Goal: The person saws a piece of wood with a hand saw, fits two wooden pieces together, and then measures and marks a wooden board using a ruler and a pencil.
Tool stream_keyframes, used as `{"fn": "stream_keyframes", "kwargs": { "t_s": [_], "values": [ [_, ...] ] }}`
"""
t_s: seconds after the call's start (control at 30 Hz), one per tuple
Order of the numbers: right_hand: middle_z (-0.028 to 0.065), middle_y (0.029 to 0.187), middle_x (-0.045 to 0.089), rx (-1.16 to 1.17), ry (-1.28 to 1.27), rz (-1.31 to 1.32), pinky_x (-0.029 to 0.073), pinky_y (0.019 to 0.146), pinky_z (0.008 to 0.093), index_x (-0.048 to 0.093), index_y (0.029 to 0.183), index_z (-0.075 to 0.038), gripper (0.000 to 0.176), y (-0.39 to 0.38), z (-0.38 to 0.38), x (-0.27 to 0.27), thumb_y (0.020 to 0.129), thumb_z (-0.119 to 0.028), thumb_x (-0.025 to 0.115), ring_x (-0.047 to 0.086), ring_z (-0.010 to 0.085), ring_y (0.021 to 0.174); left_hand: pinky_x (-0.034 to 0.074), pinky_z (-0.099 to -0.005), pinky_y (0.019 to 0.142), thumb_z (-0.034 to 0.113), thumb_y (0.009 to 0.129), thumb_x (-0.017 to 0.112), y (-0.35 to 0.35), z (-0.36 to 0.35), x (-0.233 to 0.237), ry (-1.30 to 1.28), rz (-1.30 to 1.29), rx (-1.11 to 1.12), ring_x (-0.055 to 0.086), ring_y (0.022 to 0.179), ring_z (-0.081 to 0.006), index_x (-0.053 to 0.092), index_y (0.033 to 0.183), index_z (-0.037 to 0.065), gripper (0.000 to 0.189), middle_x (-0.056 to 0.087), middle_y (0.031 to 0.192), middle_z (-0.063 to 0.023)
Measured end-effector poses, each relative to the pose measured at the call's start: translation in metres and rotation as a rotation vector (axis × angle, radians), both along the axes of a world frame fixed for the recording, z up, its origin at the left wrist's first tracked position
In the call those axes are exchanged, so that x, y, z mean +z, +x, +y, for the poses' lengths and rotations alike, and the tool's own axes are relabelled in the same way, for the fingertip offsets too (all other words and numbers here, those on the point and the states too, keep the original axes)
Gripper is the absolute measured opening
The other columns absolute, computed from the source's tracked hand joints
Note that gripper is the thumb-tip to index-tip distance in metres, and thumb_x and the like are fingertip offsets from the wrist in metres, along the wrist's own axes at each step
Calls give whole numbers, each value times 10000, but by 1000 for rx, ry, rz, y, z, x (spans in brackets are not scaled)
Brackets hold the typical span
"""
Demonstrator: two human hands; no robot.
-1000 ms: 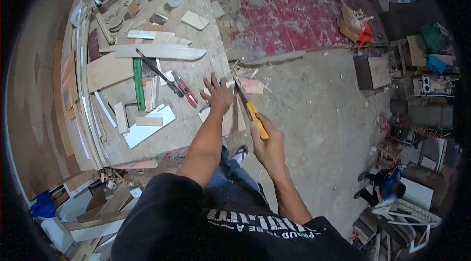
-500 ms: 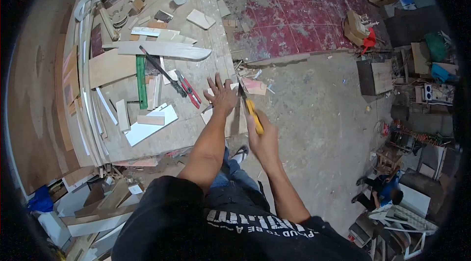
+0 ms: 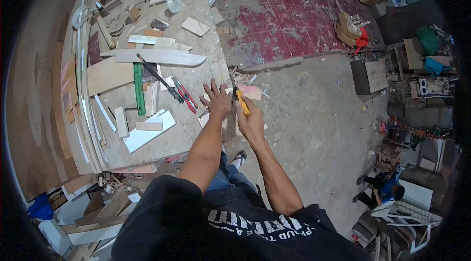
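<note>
My left hand [image 3: 218, 102] lies flat with its fingers spread, pressing on a pale board [image 3: 203, 120] at the workbench's right edge. Most of that board is hidden beneath the hand. Close beside it, my right hand [image 3: 251, 123] is wrapped round the yellow handle of a handsaw [image 3: 242, 101]. The saw's dark, narrow blade points away from me along the bench edge, near my left fingers. Left of my left hand lie red-handled pliers or cutters [image 3: 185, 97] and a long dark tool [image 3: 162, 79].
The wooden workbench [image 3: 189, 131] carries wood offcuts, a green strip [image 3: 139, 89], a long shaped board [image 3: 162, 57] and a clear jar [image 3: 174, 3]. Scraps lie on the concrete floor [image 3: 309, 124]. Another person [image 3: 385, 190] sits at lower right among stacked furniture parts.
My right hand and the saw have moved forward and slightly left, closer to my left hand. The left hand stays pressed on the board, while the whole view has shifted a little.
</note>
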State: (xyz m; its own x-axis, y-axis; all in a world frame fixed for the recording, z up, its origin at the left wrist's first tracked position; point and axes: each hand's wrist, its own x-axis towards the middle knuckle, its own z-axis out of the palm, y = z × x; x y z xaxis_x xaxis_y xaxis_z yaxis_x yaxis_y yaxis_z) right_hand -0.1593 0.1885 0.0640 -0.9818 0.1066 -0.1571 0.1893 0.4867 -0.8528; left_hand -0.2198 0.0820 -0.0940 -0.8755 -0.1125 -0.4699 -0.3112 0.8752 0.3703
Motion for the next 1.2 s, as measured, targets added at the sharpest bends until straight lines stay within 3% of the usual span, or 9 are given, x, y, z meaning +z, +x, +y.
{"fn": "stream_keyframes", "kwargs": {
  "t_s": [0.07, 0.17, 0.3, 0.6, 0.7, 0.8, 1.0, 1.1, 1.2],
  "values": [
    [281, 1153, 697, -61, -2, -13, 540, 903, 360, 642, 1233, 72, 333, 31, 7, 19, 991, -155, 613, 711, 341, 1070, 22, -771, 1112, 416, 1009, 481, 2, -2, 9, 36, -36, 13, -144, 1526, -461, 464, 1434, 185, 484, -2, 1692, -152],
    [284, 1160, 692, -51, -50, -36, 540, 896, 360, 637, 1232, 73, 354, 58, 18, 64, 999, -190, 604, 711, 356, 1057, 27, -774, 1106, 420, 1010, 483, 4, -3, 10, 54, -11, 9, -141, 1526, -463, 466, 1427, 188, 477, -6, 1692, -154],
    [271, 1136, 708, -3, 3, -130, 544, 883, 375, 633, 1235, 88, 361, 12, 6, 8, 994, -180, 608, 713, 304, 1049, 41, -772, 1101, 432, 1015, 480, 12, -2, -6, 17, 22, 5, -124, 1527, -467, 479, 1404, 186, 461, 18, 1689, -160],
    [294, 1146, 688, -35, -46, -31, 538, 871, 376, 618, 1259, 75, 364, 64, 17, 54, 979, -156, 607, 716, 365, 1012, 35, -775, 1106, 432, 1003, 501, 4, -2, 8, 19, 7, 6, -101, 1528, -474, 478, 1395, 189, 462, 39, 1690, -167],
    [284, 1156, 695, -8, -60, -32, 529, 912, 373, 612, 1262, 93, 378, 17, 6, -6, 986, -166, 606, 705, 326, 1065, 40, -779, 1105, 432, 1000, 504, 4, -2, 3, 13, 19, 11, -98, 1530, -473, 471, 1402, 187, 471, 34, 1691, -163],
    [283, 1176, 689, -28, -43, -144, 518, 938, 371, 617, 1247, 99, 376, -1, 2, -10, 984, -169, 613, 693, 324, 1098, 54, -777, 1105, 431, 1005, 493, 4, -4, 4, 7, 18, -11, -109, 1530, -468, 471, 1401, 183, 468, 23, 1693, -155],
    [288, 1191, 681, -37, -48, -65, 511, 945, 353, 628, 1245, 85, 381, 55, 24, 44, 977, -186, 623, 691, 340, 1103, 68, -769, 1107, 429, 1013, 480, 3, -2, 0, -6, -4, -1, -126, 1530, -458, 467, 1414, 184, 470, 10, 1694, -138],
    [280, 1182, 690, 8, -40, -20, 509, 959, 356, 625, 1255, 89, 388, 14, 13, -18, 985, -190, 624, 685, 317, 1122, 58, -774, 1106, 437, 1011, 485, 6, -3, 1, 5, -3, -3, -129, 1531, -454, 470, 1415, 190, 473, 5, 1696, -132],
    [282, 1188, 687, -3, -29, -35, 509, 962, 366, 626, 1256, 87, 384, -3, 9, -15, 984, -185, 624, 684, 319, 1123, 45, -779, 1105, 438, 1010, 487, 5, -4, 4, 13, 3, 10, -131, 1531, -451, 472, 1414, 192, 473, 5, 1696, -130]
  ]
}}
